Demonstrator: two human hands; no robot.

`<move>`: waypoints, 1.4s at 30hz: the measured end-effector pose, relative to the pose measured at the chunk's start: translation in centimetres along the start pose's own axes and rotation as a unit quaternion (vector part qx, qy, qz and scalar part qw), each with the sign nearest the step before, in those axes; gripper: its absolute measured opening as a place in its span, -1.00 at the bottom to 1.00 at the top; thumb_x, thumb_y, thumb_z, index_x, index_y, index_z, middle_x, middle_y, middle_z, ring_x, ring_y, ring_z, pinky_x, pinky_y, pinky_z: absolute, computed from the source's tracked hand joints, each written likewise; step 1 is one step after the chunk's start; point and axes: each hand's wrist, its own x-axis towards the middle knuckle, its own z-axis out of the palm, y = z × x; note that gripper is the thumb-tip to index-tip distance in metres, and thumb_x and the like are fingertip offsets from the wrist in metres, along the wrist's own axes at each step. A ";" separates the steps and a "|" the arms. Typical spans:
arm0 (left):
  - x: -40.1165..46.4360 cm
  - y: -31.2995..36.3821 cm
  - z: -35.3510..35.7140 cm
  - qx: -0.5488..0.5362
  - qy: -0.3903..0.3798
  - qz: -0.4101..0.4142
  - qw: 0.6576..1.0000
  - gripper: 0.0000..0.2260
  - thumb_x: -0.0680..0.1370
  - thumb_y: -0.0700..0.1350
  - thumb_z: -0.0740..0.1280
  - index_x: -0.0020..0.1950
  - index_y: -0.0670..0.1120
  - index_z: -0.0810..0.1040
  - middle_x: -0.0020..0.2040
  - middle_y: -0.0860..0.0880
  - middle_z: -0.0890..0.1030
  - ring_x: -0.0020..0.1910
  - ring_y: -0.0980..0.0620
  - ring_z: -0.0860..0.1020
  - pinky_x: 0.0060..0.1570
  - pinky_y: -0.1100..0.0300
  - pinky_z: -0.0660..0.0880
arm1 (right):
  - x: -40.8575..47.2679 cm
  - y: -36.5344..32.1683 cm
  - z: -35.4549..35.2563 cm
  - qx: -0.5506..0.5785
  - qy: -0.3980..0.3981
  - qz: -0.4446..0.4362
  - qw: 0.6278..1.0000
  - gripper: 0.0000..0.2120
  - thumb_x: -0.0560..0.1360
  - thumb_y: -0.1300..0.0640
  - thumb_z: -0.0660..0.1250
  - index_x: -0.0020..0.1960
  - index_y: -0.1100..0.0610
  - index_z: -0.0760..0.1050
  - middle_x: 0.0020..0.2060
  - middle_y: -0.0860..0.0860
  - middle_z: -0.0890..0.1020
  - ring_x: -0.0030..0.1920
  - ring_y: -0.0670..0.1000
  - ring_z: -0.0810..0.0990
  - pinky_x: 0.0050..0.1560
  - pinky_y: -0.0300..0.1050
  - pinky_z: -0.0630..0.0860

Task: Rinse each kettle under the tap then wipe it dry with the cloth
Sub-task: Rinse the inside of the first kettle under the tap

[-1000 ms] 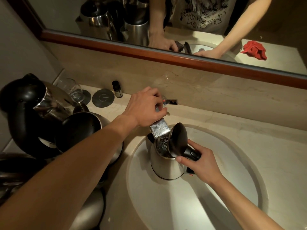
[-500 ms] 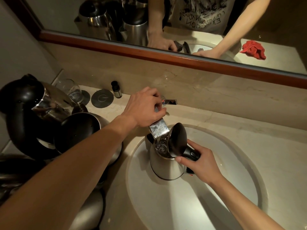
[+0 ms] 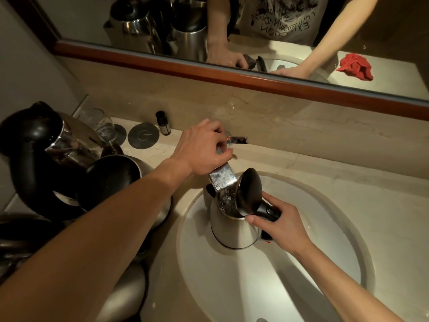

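Note:
A steel kettle (image 3: pixel 232 228) with its black lid flipped up stands in the white basin (image 3: pixel 325 228), directly under the flat chrome tap spout (image 3: pixel 222 178). Water runs from the spout into the kettle's mouth. My right hand (image 3: pixel 278 226) grips the kettle's black handle. My left hand (image 3: pixel 202 147) holds the tap lever (image 3: pixel 239 140), fingers curled over it. The red cloth (image 3: pixel 355 69) shows only as a reflection in the mirror, lying on the counter to the right of the basin.
Several more steel kettles (image 3: pixel 58 154) with black lids and handles crowd the counter at the left, under my left arm. A drinking glass (image 3: pixel 104 126), round coasters (image 3: pixel 144 135) and a small dark bottle (image 3: pixel 163 124) stand at the back left. A wood-framed mirror (image 3: pixel 232 77) runs above the backsplash.
Nothing has visibly changed apart from a slight shift of the camera; both hands keep their grips and water keeps running into the kettle.

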 end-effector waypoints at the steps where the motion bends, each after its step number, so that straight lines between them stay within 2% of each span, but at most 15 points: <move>1: 0.0 0.0 0.0 0.000 0.000 0.000 1.000 -0.72 0.48 0.21 0.20 -0.22 0.07 0.56 -0.02 0.12 0.52 0.03 0.09 0.41 -0.18 0.16 0.20 | 0.0 0.0 0.0 0.001 0.000 0.001 1.000 -0.36 0.22 -0.10 0.68 0.20 -0.45 0.51 0.01 -0.44 0.70 0.09 -0.30 0.68 0.21 0.13 0.66; 6: 0.1 0.0 0.0 0.003 -0.002 0.001 1.000 -0.72 0.49 0.20 0.20 -0.21 0.06 0.58 -0.02 0.12 0.51 0.02 0.09 0.41 -0.18 0.16 0.21 | -0.1 0.0 0.0 -0.001 0.004 -0.001 1.000 -0.35 0.29 0.03 0.72 0.25 -0.36 0.53 0.03 -0.42 0.69 0.08 -0.32 0.68 0.25 0.08 0.64; 10: 0.1 -0.1 0.0 0.007 -0.006 0.000 1.000 -0.70 0.48 0.21 0.19 -0.20 0.06 0.59 -0.02 0.11 0.51 0.02 0.09 0.41 -0.17 0.16 0.23 | -0.4 0.1 0.1 -0.002 0.013 0.015 1.000 -0.22 0.17 -0.25 0.62 0.38 -0.20 0.58 0.06 -0.23 0.76 -0.06 -0.23 0.70 0.10 0.17 0.69; 14: 0.1 0.0 0.0 0.010 -0.010 -0.001 1.000 -0.69 0.48 0.21 0.19 -0.20 0.06 0.59 -0.02 0.11 0.51 0.01 0.09 0.40 -0.18 0.16 0.22 | -0.4 0.0 0.0 -0.001 0.011 0.020 1.000 -0.22 0.17 -0.26 0.61 0.38 -0.22 0.57 0.08 -0.20 0.76 -0.11 -0.24 0.68 0.06 0.09 0.68; 17: 0.1 0.0 -0.1 0.009 -0.008 0.000 1.000 -0.70 0.48 0.21 0.18 -0.17 0.06 0.59 -0.03 0.12 0.51 0.01 0.09 0.41 -0.20 0.16 0.20 | -0.4 -0.1 0.0 -0.002 0.013 0.022 1.000 -0.18 0.16 -0.26 0.61 0.41 -0.16 0.58 0.08 -0.21 0.76 -0.06 -0.22 0.70 0.09 0.15 0.69; 19: 0.1 0.1 -0.2 0.006 -0.005 0.003 1.000 -0.72 0.47 0.21 0.19 -0.10 0.05 0.55 -0.05 0.12 0.50 0.00 0.08 0.40 -0.21 0.16 0.20 | -0.4 -0.1 0.0 -0.002 0.009 0.019 1.000 -0.18 0.16 -0.26 0.60 0.41 -0.16 0.58 0.06 -0.22 0.76 -0.08 -0.24 0.68 0.11 0.11 0.69; 23: 0.1 0.2 -0.4 -0.009 -0.002 0.004 1.000 -0.67 0.47 0.19 0.23 0.13 0.04 0.47 0.00 0.13 0.53 0.03 0.04 0.44 -0.19 0.14 0.23 | -0.4 -0.2 -0.1 -0.009 0.009 0.010 1.000 -0.18 0.16 -0.27 0.59 0.41 -0.11 0.59 0.06 -0.25 0.76 0.10 -0.28 0.69 0.22 -0.07 0.62; 27: -0.1 0.3 -0.7 -0.025 -0.008 -0.003 1.000 -0.53 0.49 0.16 0.28 0.36 0.04 0.41 0.13 0.09 0.56 0.13 0.03 0.45 -0.13 0.14 0.25 | -0.3 -0.2 0.0 -0.005 0.007 0.015 1.000 -0.18 0.16 -0.27 0.60 0.40 -0.14 0.59 0.06 -0.23 0.76 0.03 -0.26 0.70 0.16 0.00 0.66; 30: 0.1 0.7 -1.1 -0.016 -0.033 -0.009 0.999 -0.50 0.50 0.16 0.31 0.41 0.05 0.37 0.25 0.07 0.52 0.22 0.01 0.43 -0.09 0.14 0.26 | -0.3 -0.1 0.0 0.007 0.003 0.016 1.000 -0.19 0.16 -0.26 0.62 0.39 -0.17 0.58 0.08 -0.20 0.76 0.04 -0.21 0.70 0.16 0.05 0.66; 33: 0.4 0.9 -1.6 0.000 -0.062 -0.014 0.998 -0.47 0.51 0.19 0.32 0.44 0.05 0.35 0.35 0.07 0.44 0.30 0.02 0.41 -0.05 0.16 0.26 | -0.3 -0.2 -0.1 0.012 0.000 0.011 1.000 -0.24 0.15 -0.24 0.63 0.34 -0.25 0.56 0.10 -0.21 0.75 0.14 -0.23 0.69 0.23 -0.11 0.61; 34: 0.6 0.9 -1.7 0.001 -0.065 -0.013 0.998 -0.46 0.51 0.20 0.32 0.44 0.05 0.35 0.35 0.07 0.43 0.30 0.02 0.41 -0.05 0.17 0.26 | -0.3 -0.2 -0.1 0.011 -0.002 0.009 1.000 -0.23 0.16 -0.25 0.62 0.36 -0.23 0.56 0.11 -0.20 0.75 0.12 -0.24 0.69 0.23 -0.13 0.60; 36: 0.8 1.0 -1.6 0.000 -0.065 -0.006 0.998 -0.43 0.51 0.23 0.32 0.46 0.05 0.34 0.35 0.06 0.43 0.29 0.02 0.42 -0.04 0.17 0.28 | -0.3 -0.1 -0.1 0.014 -0.007 0.010 1.000 -0.20 0.17 -0.26 0.62 0.39 -0.20 0.57 0.09 -0.18 0.76 -0.04 -0.26 0.69 0.12 -0.07 0.61; 37: 0.8 1.0 -1.5 0.000 -0.067 -0.001 0.998 -0.41 0.52 0.25 0.32 0.48 0.05 0.33 0.37 0.06 0.43 0.30 0.01 0.42 -0.02 0.16 0.30 | -0.3 0.1 -0.1 0.018 -0.008 0.010 1.000 -0.21 0.17 -0.25 0.62 0.39 -0.21 0.57 0.08 -0.18 0.76 -0.11 -0.28 0.67 0.08 -0.07 0.60; 40: 1.1 0.9 -1.6 0.008 -0.088 0.005 0.996 -0.37 0.53 0.27 0.29 0.53 0.06 0.26 0.47 0.05 0.38 0.39 -0.01 0.37 0.19 0.05 0.38 | -0.3 0.3 -0.1 0.019 -0.007 0.009 1.000 -0.24 0.19 -0.23 0.62 0.38 -0.24 0.57 0.09 -0.21 0.76 -0.09 -0.27 0.67 0.08 -0.05 0.59; 42: 1.5 1.1 -1.7 0.008 -0.112 0.023 0.993 -0.37 0.55 0.25 0.28 0.55 0.04 0.24 0.51 0.03 0.35 0.46 -0.02 0.32 0.33 -0.02 0.32 | -0.4 0.5 -0.1 0.022 -0.005 0.013 1.000 -0.27 0.19 -0.22 0.63 0.35 -0.31 0.55 0.09 -0.21 0.76 -0.17 -0.27 0.65 0.04 -0.02 0.60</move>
